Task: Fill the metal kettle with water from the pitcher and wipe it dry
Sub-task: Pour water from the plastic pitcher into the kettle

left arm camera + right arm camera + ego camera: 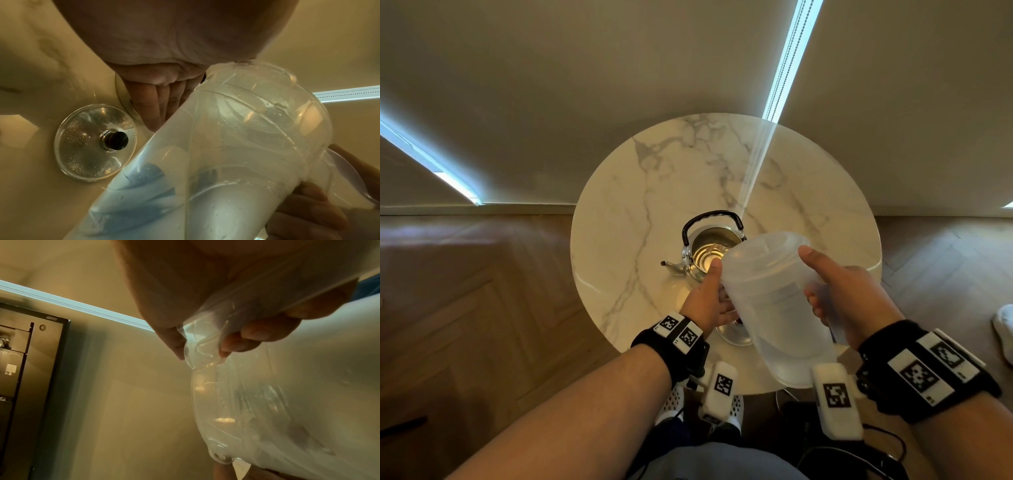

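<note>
Pitcher (pixel 774 301) tipped over kettle (pixel 709 251) to pour; right hand (pixel 856 301) grips handle, left hand (pixel 709 301) steadies side.

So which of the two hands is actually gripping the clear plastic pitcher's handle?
The right hand: its fingers curl round the handle of the clear plastic pitcher. The left hand only rests against the pitcher's side, near the metal kettle.

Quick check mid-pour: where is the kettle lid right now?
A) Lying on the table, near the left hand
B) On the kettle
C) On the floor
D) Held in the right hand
A: the kettle stands open, and the lid lies knob-up on the table near the left hand; the right hand grips the pitcher handle.
</note>
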A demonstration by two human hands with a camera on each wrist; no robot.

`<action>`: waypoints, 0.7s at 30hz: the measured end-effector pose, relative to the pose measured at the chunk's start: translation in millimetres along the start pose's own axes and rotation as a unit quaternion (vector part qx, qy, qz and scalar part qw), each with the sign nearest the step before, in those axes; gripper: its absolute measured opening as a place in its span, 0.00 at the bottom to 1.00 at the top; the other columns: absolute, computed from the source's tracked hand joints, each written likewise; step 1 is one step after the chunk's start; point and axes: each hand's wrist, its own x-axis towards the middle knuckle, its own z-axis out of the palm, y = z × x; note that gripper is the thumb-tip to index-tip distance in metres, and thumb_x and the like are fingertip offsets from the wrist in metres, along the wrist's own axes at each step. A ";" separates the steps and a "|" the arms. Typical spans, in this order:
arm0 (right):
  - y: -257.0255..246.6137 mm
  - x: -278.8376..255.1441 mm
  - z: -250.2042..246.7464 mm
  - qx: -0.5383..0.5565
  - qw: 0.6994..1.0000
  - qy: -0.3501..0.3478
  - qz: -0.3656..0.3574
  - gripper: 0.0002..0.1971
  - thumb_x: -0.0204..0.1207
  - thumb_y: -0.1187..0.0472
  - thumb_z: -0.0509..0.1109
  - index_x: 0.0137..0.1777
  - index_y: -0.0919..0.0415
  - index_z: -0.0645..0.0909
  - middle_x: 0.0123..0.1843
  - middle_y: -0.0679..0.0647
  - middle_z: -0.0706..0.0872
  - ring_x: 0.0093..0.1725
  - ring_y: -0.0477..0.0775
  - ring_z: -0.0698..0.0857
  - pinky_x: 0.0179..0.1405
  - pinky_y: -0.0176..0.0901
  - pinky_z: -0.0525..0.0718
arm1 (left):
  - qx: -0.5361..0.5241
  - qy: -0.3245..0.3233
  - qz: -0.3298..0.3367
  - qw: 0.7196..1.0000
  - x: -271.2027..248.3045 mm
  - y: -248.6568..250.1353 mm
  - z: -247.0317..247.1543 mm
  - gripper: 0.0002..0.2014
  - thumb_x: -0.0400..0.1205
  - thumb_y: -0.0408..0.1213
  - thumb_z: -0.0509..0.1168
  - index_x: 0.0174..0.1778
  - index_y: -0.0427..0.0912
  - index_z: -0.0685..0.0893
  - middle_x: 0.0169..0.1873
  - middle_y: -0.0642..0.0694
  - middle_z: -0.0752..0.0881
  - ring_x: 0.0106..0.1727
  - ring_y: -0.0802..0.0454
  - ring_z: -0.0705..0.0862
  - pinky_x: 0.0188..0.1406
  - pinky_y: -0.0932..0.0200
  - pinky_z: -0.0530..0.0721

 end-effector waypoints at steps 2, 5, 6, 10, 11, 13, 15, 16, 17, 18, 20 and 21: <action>-3.0 1.0 0.1 -0.018 1.000 0.001 0.000 0.32 0.70 0.29 0.75 0.46 0.63 0.88 0.29 0.55 0.83 0.31 0.56 0.77 0.39 0.54 0.77 | -0.003 -0.002 -0.004 1.000 0.9 0.3 -0.4 0.29 0.83 0.66 0.53 0.59 0.45 0.85 0.53 0.40 0.93 0.58 0.41 0.91 0.62 0.41 0.88; -5.8 2.0 0.7 -0.030 1.000 0.003 0.003 0.33 0.70 0.29 0.75 0.45 0.63 0.88 0.29 0.56 0.83 0.31 0.56 0.77 0.39 0.54 0.77 | 0.007 -0.006 0.001 1.000 1.7 0.3 -1.8 0.29 0.84 0.66 0.52 0.59 0.46 0.85 0.53 0.40 0.93 0.56 0.41 0.92 0.61 0.41 0.89; -5.9 2.7 0.6 -0.034 0.999 0.004 0.003 0.33 0.70 0.29 0.75 0.45 0.63 0.88 0.29 0.56 0.84 0.31 0.56 0.77 0.39 0.53 0.78 | 0.012 -0.006 0.004 1.000 1.7 0.3 -2.6 0.30 0.83 0.66 0.52 0.61 0.46 0.85 0.54 0.39 0.93 0.56 0.41 0.92 0.61 0.40 0.89; -7.3 5.4 -0.5 -0.060 0.998 0.003 -0.002 0.34 0.70 0.28 0.74 0.45 0.63 0.89 0.29 0.55 0.84 0.32 0.56 0.78 0.39 0.54 0.79 | 0.043 -0.015 0.015 0.999 2.5 -1.3 -10.8 0.35 0.82 0.69 0.52 0.65 0.43 0.84 0.55 0.39 0.93 0.56 0.41 0.92 0.64 0.38 0.87; -8.2 6.4 -1.1 -0.064 0.998 0.001 -0.001 0.35 0.68 0.27 0.74 0.47 0.64 0.89 0.30 0.55 0.85 0.32 0.57 0.79 0.39 0.54 0.79 | 0.051 -0.019 0.017 0.998 3.2 -2.4 -14.1 0.37 0.81 0.70 0.51 0.66 0.42 0.84 0.54 0.39 0.93 0.56 0.40 0.92 0.64 0.39 0.88; -10.3 9.2 -2.9 -0.065 0.998 -0.006 0.000 0.38 0.63 0.25 0.75 0.50 0.64 0.89 0.30 0.55 0.85 0.32 0.56 0.79 0.39 0.54 0.79 | 0.071 -0.024 0.022 0.997 2.7 -5.4 -22.8 0.37 0.82 0.69 0.49 0.64 0.41 0.85 0.55 0.39 0.92 0.56 0.41 0.92 0.62 0.43 0.89; -12.6 12.8 -5.5 -0.071 0.997 -0.010 0.000 0.40 0.58 0.24 0.75 0.50 0.63 0.89 0.30 0.55 0.85 0.32 0.56 0.79 0.39 0.54 0.79 | 0.096 -0.019 0.033 0.995 2.0 -10.4 -35.5 0.36 0.83 0.69 0.48 0.63 0.42 0.85 0.55 0.39 0.92 0.57 0.40 0.91 0.61 0.43 0.89; -13.4 14.9 -7.0 -0.077 0.997 -0.011 0.000 0.40 0.57 0.23 0.75 0.49 0.63 0.89 0.30 0.55 0.86 0.32 0.56 0.79 0.39 0.54 0.79 | 0.108 -0.012 0.040 0.993 1.4 -13.2 -42.9 0.36 0.82 0.70 0.49 0.62 0.42 0.86 0.55 0.38 0.92 0.57 0.39 0.91 0.62 0.41 0.89; -14.2 17.0 -8.2 -0.082 0.997 -0.012 0.000 0.40 0.56 0.23 0.75 0.48 0.63 0.90 0.30 0.55 0.86 0.32 0.57 0.79 0.39 0.54 0.79 | 0.115 -0.002 0.043 0.992 1.7 -16.7 -51.7 0.35 0.81 0.70 0.50 0.61 0.43 0.85 0.54 0.38 0.92 0.57 0.38 0.91 0.63 0.39 0.88; -14.9 19.1 -9.2 -0.088 0.996 -0.013 -0.002 0.40 0.56 0.23 0.75 0.47 0.63 0.90 0.30 0.56 0.86 0.31 0.57 0.79 0.39 0.54 0.79 | 0.123 0.008 0.043 0.991 0.8 -20.1 -60.3 0.33 0.82 0.68 0.52 0.61 0.43 0.85 0.54 0.37 0.92 0.57 0.36 0.91 0.64 0.37 0.87; -15.8 22.8 -10.7 -0.098 0.995 -0.013 -0.008 0.40 0.56 0.23 0.75 0.45 0.63 0.90 0.30 0.56 0.86 0.31 0.57 0.78 0.39 0.54 0.78 | 0.132 0.025 0.037 0.990 -0.4 -28.3 -77.7 0.28 0.85 0.63 0.54 0.62 0.42 0.83 0.55 0.36 0.91 0.59 0.33 0.89 0.65 0.36 0.86; -16.2 24.6 -11.4 -0.103 0.995 -0.011 -0.012 0.39 0.56 0.23 0.75 0.43 0.62 0.89 0.30 0.57 0.86 0.31 0.57 0.78 0.39 0.54 0.78 | 0.140 0.032 0.039 0.989 -2.6 -32.1 -86.0 0.26 0.85 0.61 0.55 0.61 0.42 0.84 0.54 0.37 0.91 0.59 0.32 0.89 0.64 0.36 0.86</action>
